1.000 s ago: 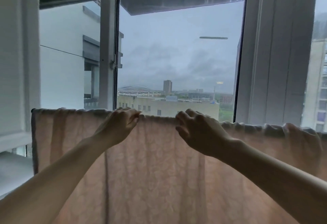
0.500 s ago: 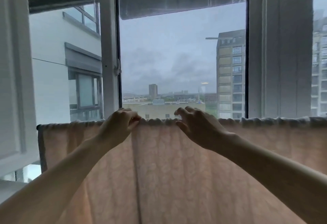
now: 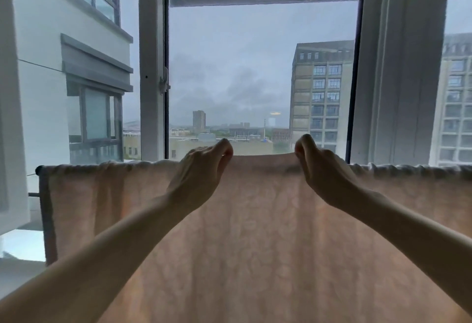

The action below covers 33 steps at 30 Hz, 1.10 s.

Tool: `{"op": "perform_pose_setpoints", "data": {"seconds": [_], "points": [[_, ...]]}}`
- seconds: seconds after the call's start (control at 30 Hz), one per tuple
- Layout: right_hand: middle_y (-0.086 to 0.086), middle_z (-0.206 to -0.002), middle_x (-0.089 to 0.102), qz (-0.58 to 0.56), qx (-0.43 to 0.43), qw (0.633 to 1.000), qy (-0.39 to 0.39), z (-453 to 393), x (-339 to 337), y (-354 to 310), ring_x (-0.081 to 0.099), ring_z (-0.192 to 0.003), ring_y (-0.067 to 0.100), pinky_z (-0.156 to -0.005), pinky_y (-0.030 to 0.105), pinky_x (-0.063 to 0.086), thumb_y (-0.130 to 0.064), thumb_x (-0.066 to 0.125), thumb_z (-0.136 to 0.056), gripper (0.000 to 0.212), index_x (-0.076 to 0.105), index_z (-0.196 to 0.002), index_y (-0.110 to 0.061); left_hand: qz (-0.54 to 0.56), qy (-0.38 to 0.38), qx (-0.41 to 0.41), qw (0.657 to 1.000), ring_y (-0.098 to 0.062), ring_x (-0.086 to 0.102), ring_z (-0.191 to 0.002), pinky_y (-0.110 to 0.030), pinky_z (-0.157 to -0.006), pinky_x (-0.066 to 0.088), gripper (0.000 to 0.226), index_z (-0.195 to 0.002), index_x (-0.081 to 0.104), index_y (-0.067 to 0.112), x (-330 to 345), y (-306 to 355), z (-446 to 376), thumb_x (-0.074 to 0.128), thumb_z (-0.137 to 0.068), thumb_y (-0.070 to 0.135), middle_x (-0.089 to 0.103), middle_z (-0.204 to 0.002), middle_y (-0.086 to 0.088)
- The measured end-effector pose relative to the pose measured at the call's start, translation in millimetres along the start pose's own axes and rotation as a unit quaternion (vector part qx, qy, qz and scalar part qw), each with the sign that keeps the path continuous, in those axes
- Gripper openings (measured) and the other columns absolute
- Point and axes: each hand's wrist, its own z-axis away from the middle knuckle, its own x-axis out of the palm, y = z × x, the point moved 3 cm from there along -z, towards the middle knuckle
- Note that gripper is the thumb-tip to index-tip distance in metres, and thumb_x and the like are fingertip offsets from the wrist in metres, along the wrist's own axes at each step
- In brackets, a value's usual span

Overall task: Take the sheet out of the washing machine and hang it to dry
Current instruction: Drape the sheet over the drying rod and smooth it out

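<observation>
We have the pale pink, faintly patterned cotton sheet (image 3: 255, 233) draped over the thin dark horizontal drying rail (image 3: 38, 169) that runs in front of the white-framed window (image 3: 150, 67), and it hangs down from that rail toward us. Our left hand (image 3: 201, 172) and right hand (image 3: 319, 169) each pinch the sheet's top fold between curled fingers and thumb, lifting the stretch between them just above the rail, while the fabric to either side of our hands sits bunched on the rail. The risk, as we judge it, is uneven weight: if we draw too much cloth to our side of the rail, the damp sheet could slide off toward us. Tugging the pinched span sideways could also drag the bunched parts tighter and leave wrinkles that dry slowly, and the sheet's far edge past the right of the rail is out of sight
</observation>
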Motion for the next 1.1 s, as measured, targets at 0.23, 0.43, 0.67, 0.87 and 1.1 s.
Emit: {"op": "perform_pose_setpoints", "data": {"seconds": [0.23, 0.43, 0.67, 0.87, 1.1], "points": [[-0.001, -0.066, 0.060, -0.006, 0.005, 1.000, -0.030, 7, -10, 23, 0.056, -0.048, 0.013, -0.046, 0.031, 0.047, -0.019, 0.047, -0.095, 0.022, 0.033, -0.112, -0.023, 0.027, -0.044, -0.010, 0.999, -0.018, 0.060, -0.071, -0.031, -0.063, 0.049, 0.010, -0.099, 0.055, 0.018, 18, 11, -1, 0.055, -0.096, 0.027, 0.067, -0.081, 0.001], [-0.005, -0.091, 0.063, 0.029, -0.060, 0.998, -0.016, 3, 3, 4, 0.060, -0.073, 0.011, -0.066, 0.030, 0.052, -0.031, 0.044, -0.095, 0.015, 0.054, -0.102, -0.022, 0.003, -0.075, -0.074, 0.994, -0.014, 0.063, -0.095, -0.034, -0.083, 0.052, 0.019, -0.109, 0.066, 0.020, 2, -27, 3, 0.054, -0.097, 0.028, 0.071, -0.104, 0.003], [-0.002, -0.108, 0.063, -0.001, -0.102, 0.995, -0.010, -13, 29, -28, 0.064, -0.086, 0.016, -0.072, 0.038, 0.055, -0.044, 0.046, -0.095, 0.029, 0.045, -0.119, -0.027, -0.004, -0.104, -0.165, 0.981, -0.018, 0.066, -0.092, -0.037, -0.081, 0.053, 0.035, -0.111, 0.067, 0.018, -22, -81, 30, 0.048, -0.096, 0.042, 0.072, -0.102, -0.002], [-0.002, -0.096, 0.062, -0.004, -0.140, 0.990, -0.002, -23, 46, -55, 0.061, -0.081, 0.016, -0.074, 0.039, 0.053, -0.034, 0.058, -0.093, 0.019, 0.053, -0.106, -0.021, -0.030, -0.074, -0.183, 0.980, -0.007, 0.067, -0.083, -0.021, -0.077, 0.051, 0.018, -0.103, 0.073, 0.033, -49, -104, 43, 0.067, -0.087, 0.039, 0.075, -0.098, 0.006], [-0.002, -0.082, 0.059, -0.093, -0.128, 0.987, 0.035, -28, 51, -62, 0.058, -0.066, 0.019, -0.064, 0.037, 0.051, -0.023, 0.053, -0.095, 0.007, 0.050, -0.089, -0.020, -0.036, -0.030, -0.177, 0.983, -0.012, 0.069, -0.076, -0.040, -0.079, 0.056, 0.002, -0.092, 0.060, 0.031, -51, -103, 50, 0.059, -0.092, 0.033, 0.071, -0.083, 0.009]]}}
